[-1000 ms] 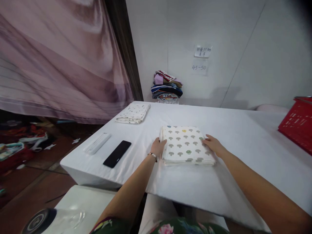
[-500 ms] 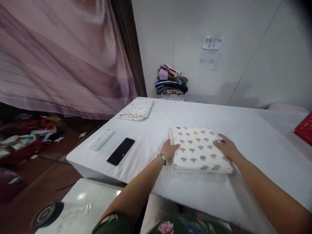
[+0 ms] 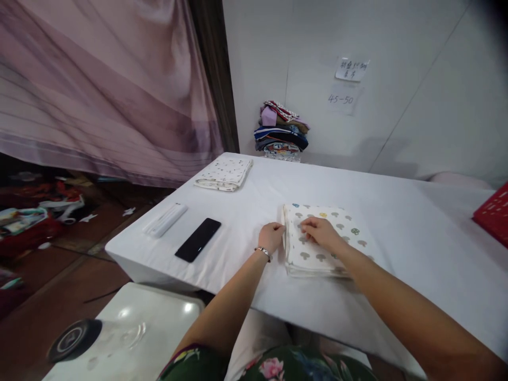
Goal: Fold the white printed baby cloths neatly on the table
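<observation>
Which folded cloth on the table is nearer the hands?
The mushroom-print cloth: the right hand is over it, the left hand at its edge. The speckled cloth lies farther away.

Soft light leaves your table bright, while the floor at left lies dim. You get glare spots on the glossy white surface, a faint shadow on the wall, and a blurred, black upper-right corner.

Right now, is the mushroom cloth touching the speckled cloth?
Apart: the head view shows a wide stretch of white tabletop between the mushroom cloth and the speckled cloth.
</observation>
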A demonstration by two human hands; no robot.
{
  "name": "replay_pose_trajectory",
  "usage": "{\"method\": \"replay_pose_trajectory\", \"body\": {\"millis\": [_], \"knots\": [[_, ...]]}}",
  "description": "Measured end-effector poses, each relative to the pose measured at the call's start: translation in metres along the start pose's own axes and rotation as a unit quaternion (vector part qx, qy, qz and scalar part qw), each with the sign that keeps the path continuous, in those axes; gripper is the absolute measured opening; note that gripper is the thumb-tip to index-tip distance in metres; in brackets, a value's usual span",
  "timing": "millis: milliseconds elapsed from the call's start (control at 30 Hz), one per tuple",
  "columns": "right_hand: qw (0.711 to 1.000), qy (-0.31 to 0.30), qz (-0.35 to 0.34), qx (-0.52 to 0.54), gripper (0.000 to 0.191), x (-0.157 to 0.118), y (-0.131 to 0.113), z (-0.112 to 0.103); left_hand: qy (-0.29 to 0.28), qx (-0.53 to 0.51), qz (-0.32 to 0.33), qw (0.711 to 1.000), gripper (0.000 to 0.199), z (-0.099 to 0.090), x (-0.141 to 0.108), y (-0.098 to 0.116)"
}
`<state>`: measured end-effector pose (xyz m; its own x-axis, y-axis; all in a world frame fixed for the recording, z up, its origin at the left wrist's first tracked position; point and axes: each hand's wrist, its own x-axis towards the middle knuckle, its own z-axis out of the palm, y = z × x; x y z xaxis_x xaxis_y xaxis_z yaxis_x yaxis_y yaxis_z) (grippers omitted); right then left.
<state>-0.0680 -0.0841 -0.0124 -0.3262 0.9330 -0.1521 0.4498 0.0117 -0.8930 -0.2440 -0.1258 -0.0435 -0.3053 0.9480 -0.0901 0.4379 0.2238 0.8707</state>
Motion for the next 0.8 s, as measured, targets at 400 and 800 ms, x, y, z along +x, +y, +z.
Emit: {"method": "replay_pose_trajectory", "body": {"millis": [400,800], "knots": [[0.998,-0.010,0.049,-0.038,0.012,0.021,-0.005,0.030,-0.030,-0.036,0.008,0.999,0.022,0.016,0.002,-0.001],[0.998,-0.006,0.059,0.011,0.001,0.022,0.000,0.033,-0.031,-0.091,-0.037,0.995,0.024,0.019,0.006,-0.009]]}}
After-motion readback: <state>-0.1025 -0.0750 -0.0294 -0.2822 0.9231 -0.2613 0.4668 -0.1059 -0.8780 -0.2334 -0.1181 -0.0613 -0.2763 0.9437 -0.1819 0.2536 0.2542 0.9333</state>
